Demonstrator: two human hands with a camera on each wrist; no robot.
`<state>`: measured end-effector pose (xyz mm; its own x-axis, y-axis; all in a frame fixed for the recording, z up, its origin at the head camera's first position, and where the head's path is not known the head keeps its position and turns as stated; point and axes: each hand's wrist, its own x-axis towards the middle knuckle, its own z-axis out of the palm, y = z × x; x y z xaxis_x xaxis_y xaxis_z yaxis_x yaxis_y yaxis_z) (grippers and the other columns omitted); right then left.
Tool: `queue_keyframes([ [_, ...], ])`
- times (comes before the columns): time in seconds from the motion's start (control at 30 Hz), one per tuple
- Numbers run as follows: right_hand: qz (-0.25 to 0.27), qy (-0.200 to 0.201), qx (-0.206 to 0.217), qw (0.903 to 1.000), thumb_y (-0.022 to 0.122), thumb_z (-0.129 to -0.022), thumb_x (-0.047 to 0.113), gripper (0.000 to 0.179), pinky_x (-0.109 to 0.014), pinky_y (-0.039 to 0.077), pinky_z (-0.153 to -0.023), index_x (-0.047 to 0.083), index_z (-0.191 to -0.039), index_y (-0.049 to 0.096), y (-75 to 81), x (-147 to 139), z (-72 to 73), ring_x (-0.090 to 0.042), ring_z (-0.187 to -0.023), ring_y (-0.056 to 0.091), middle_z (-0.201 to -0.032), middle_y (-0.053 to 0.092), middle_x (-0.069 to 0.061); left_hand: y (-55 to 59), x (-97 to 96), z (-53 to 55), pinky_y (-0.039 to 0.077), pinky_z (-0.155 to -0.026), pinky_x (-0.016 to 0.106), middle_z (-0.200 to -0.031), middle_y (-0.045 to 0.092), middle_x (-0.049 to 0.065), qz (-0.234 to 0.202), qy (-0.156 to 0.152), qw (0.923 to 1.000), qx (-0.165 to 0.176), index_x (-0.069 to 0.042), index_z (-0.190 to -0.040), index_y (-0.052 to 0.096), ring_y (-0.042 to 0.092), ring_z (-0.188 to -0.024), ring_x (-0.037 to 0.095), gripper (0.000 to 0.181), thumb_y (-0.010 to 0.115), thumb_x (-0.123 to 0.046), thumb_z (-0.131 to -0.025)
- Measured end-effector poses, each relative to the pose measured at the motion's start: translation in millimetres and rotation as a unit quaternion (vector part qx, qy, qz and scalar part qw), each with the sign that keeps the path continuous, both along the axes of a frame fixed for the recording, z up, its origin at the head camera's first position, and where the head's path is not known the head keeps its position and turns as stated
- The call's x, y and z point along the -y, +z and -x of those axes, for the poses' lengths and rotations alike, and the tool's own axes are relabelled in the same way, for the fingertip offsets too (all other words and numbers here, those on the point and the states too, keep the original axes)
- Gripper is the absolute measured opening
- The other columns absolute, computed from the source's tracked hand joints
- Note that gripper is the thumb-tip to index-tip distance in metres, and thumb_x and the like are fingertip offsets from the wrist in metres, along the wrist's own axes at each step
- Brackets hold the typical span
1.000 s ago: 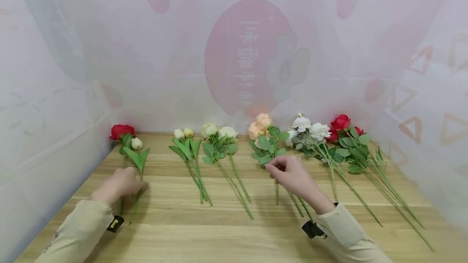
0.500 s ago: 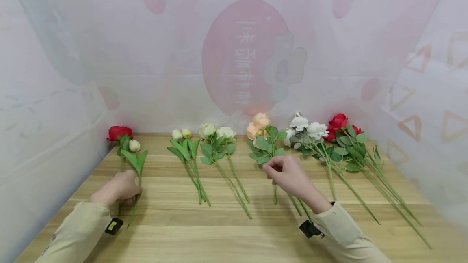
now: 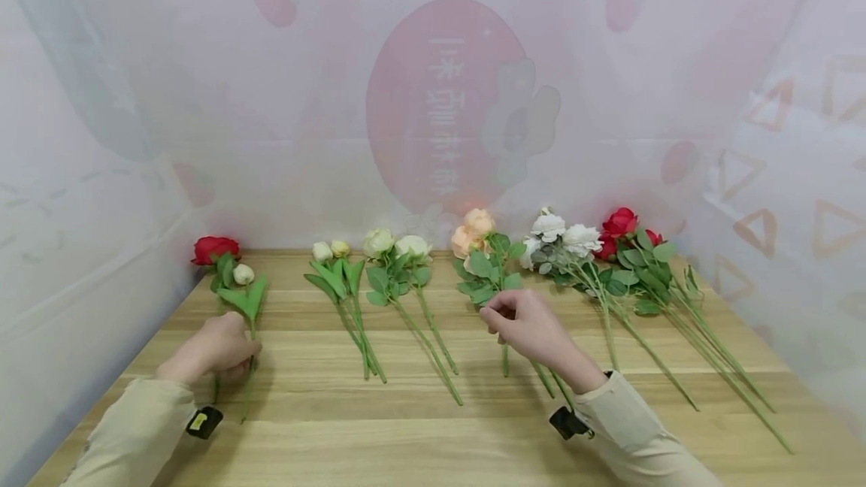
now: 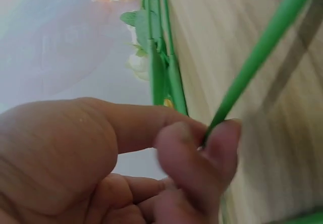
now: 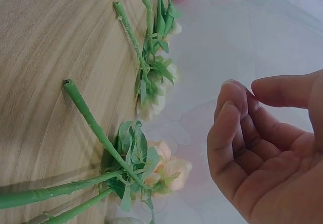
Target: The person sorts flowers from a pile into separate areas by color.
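Observation:
My left hand [image 3: 215, 344] pinches the green stem [image 4: 257, 57] of a white tulip [image 3: 243, 274] between thumb and fingers, as the left wrist view shows. The tulip's bud and two broad leaves point toward the back wall. Just left of it lies a red rose [image 3: 215, 249], its stem partly hidden behind my left hand. My right hand [image 3: 531, 325] hovers over the stems of the peach-coloured flowers [image 3: 476, 228]. In the right wrist view its fingers [image 5: 227, 115] are loosely curled, thumb near the fingertips, with nothing held.
Along the back of the wooden table [image 3: 379, 442] lie more tulips [image 3: 330, 249], cream flowers [image 3: 379, 243], white flowers [image 3: 580, 239] and red roses [image 3: 619, 222], stems toward me. A printed cloth [image 3: 325, 96] walls the back and sides.
My left fingers, stretched across the tulip's stem a second ago, have closed in on it. The right hand keeps its place over the peach flowers. The whole head view has drifted slightly left.

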<state>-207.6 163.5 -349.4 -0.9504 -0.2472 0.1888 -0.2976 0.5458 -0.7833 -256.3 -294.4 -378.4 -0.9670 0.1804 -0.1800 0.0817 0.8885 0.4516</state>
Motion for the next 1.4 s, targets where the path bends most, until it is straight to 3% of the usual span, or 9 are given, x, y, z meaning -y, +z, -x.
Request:
queue_keyframes([
  [0.13,-0.003,0.001,0.0,1.0,0.062,-0.098,0.013,0.015,-0.034,0.052,-0.056,0.008,-0.086,0.07,0.3,1.6,-0.4,-0.031,-0.064,0.061,-0.07,0.061,-0.004,6.1,0.4,-1.7,0.035,-0.048,0.028,-0.048,0.054,-0.001,-0.014,-0.017,0.9991,-0.038,-0.008,-0.054,0.058,0.043,-0.045,0.011,0.034,0.056,-0.011,-0.087],
  [0.3,-0.005,0.009,0.004,0.9999,0.061,-0.098,0.012,0.017,-0.034,0.052,-0.056,0.009,-0.084,0.069,-0.3,3.3,-1.9,-0.032,-0.064,0.061,-0.07,0.06,-0.003,22.4,-7.4,-9.4,0.028,-0.046,0.025,-0.05,0.055,-0.002,-0.034,-0.031,0.9975,-0.055,-0.01,-0.052,0.057,0.04,-0.047,0.01,0.032,0.055,-0.01,-0.084],
  [0.5,-0.005,0.014,0.007,0.9999,0.061,-0.098,0.015,0.019,-0.034,0.05,-0.054,0.009,-0.081,0.068,-3.1,5.3,-2.7,-0.028,-0.061,0.061,-0.068,0.06,-0.003,41.4,-20.4,-20.0,0.039,-0.049,0.031,-0.058,0.061,-0.002,-0.047,-0.042,0.9947,-0.081,-0.011,-0.056,0.058,0.058,-0.055,0.017,0.032,0.056,-0.012,-0.088],
  [0.8,0.002,0.041,0.028,0.9988,0.062,-0.098,0.016,0.016,-0.034,0.05,-0.053,0.008,-0.086,0.069,-5.6,13.2,-8.8,-0.031,-0.064,0.061,-0.07,0.06,-0.004,54.8,-60.4,-43.6,0.039,-0.046,0.028,-0.063,0.062,-0.004,-0.12,-0.047,0.9838,-0.125,-0.01,-0.073,0.064,0.058,-0.054,0.016,0.021,0.054,-0.011,-0.092],
  [1.07,0.028,0.09,0.08,0.9923,0.061,-0.099,0.024,0.019,-0.036,0.052,-0.057,0.011,-0.09,0.071,-6.1,29.8,-19.4,-0.033,-0.066,0.063,-0.075,0.064,-0.007,58.6,-100.6,-68.7,0.042,-0.047,0.029,-0.063,0.061,-0.006,-0.202,-0.051,0.9596,-0.19,-0.011,-0.084,0.067,0.057,-0.05,0.015,0.017,0.061,-0.019,-0.098],
  [1.4,0.096,0.127,0.123,0.9796,0.062,-0.099,0.029,0.021,-0.041,0.054,-0.059,0.011,-0.094,0.073,-0.8,56.6,-37.7,-0.035,-0.07,0.062,-0.081,0.066,-0.01,41.7,-137.4,-84.3,0.044,-0.045,0.028,-0.067,0.062,-0.007,-0.322,-0.064,0.9146,-0.236,-0.01,-0.09,0.067,0.056,-0.049,0.015,0.013,0.065,-0.02,-0.097],
])
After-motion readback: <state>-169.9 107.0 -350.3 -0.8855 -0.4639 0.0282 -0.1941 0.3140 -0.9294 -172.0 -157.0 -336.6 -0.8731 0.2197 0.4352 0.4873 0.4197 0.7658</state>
